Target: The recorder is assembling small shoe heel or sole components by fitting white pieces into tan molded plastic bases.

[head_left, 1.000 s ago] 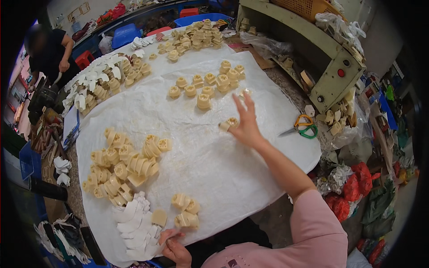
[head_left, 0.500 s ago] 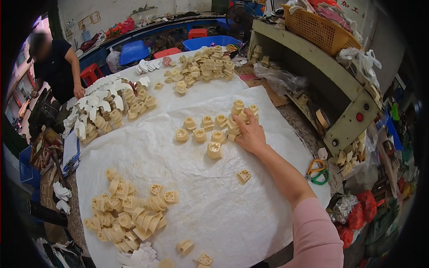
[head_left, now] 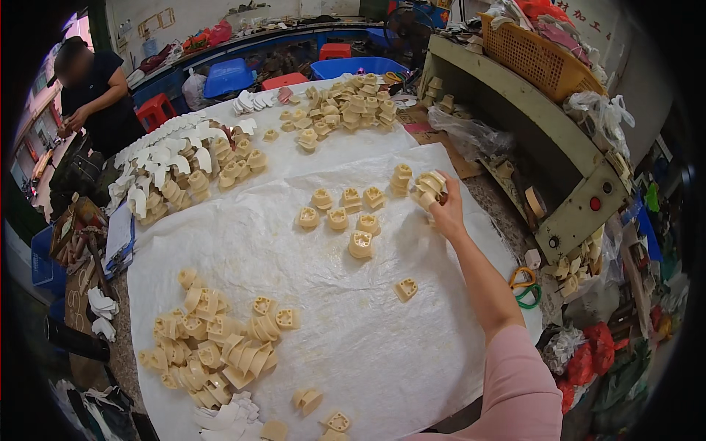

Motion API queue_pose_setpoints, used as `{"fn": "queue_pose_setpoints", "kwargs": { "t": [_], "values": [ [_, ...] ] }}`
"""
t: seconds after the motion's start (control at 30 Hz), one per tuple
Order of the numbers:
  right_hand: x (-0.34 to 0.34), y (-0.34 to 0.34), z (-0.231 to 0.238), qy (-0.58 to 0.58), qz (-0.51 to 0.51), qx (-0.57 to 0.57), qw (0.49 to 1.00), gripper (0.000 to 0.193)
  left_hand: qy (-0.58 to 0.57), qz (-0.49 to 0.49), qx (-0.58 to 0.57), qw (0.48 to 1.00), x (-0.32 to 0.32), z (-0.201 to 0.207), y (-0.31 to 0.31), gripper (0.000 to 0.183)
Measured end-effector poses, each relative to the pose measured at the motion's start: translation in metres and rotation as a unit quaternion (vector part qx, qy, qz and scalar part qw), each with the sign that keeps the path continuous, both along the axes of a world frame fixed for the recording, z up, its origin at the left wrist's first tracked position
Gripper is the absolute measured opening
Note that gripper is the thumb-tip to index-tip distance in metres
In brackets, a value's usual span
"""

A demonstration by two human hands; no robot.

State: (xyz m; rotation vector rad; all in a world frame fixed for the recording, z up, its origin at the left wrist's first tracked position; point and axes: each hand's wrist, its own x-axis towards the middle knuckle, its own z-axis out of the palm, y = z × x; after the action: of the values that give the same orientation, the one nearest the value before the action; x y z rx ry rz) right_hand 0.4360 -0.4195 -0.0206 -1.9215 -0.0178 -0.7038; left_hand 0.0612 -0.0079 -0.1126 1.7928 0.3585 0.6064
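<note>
Workshop clutter rings a large surface draped in white sheeting, seen from the head camera. Nearest the wearer lie a few loose cream plastic parts beside thin white pieces. Just beyond, to the left, sits a dense pile of cream parts, and a single part rests alone close to the outstretched forearm.

From the lower edge a pink sleeve leads to the right hand, arm extended nearly straight and angled up and slightly left, wrist level, fingers curled around a small cluster of cream parts at the sheet's far right edge. That hand is closed on the cluster; the left hand is out of view, so its state cannot be told.

Judging from the grip, gathering these pieces well calls for cupping them from the side and keeping the fingers snug, since several stacked parts could spill (they look light and slippery).

Left of the hand, a loose group of cream parts dots the middle of the sheet. Farther off, a mixed heap of cream and white pieces and another cream heap lie on a second sheet. At far right stands a grey-green machine with an orange basket on top; at far left, another person works by blue crates.
</note>
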Motion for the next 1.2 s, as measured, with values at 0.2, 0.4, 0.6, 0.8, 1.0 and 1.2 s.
{"fn": "queue_pose_setpoints", "kwargs": {
  "t": [0.2,0.4,0.6,0.8,1.0,1.2],
  "values": [
    [-0.132,0.136,0.053,-0.068,0.427,-0.222,0.874,0.075,0.011,0.02,0.053,0.998,-0.016,0.023,0.002,0.039],
    [-0.239,0.188,0.016,-0.035,0.63,-0.232,0.741,0.082,0.094,0.032,-0.071,0.992,-0.024,0.069,-0.008,0.044],
    [-0.234,0.18,0.037,-0.004,0.647,-0.201,0.735,0.087,0.045,0.032,-0.063,0.997,-0.015,0.064,-0.008,0.04],
    [-0.071,0.055,0.012,0.001,-0.02,-0.212,0.977,0.088,0.139,-0.035,-0.042,0.989,-0.058,0.012,0.042,0.041],
    [0.031,0.007,-0.019,0.091,-0.1,-0.201,0.97,0.085,0.185,-0.16,0.037,0.969,-0.056,0.001,0.048,0.04],
    [0.063,0.042,0.001,0.246,-0.128,-0.394,0.876,0.082,0.183,-0.135,0.049,0.973,-0.039,0.042,0.03,0.039]
  ]
}}
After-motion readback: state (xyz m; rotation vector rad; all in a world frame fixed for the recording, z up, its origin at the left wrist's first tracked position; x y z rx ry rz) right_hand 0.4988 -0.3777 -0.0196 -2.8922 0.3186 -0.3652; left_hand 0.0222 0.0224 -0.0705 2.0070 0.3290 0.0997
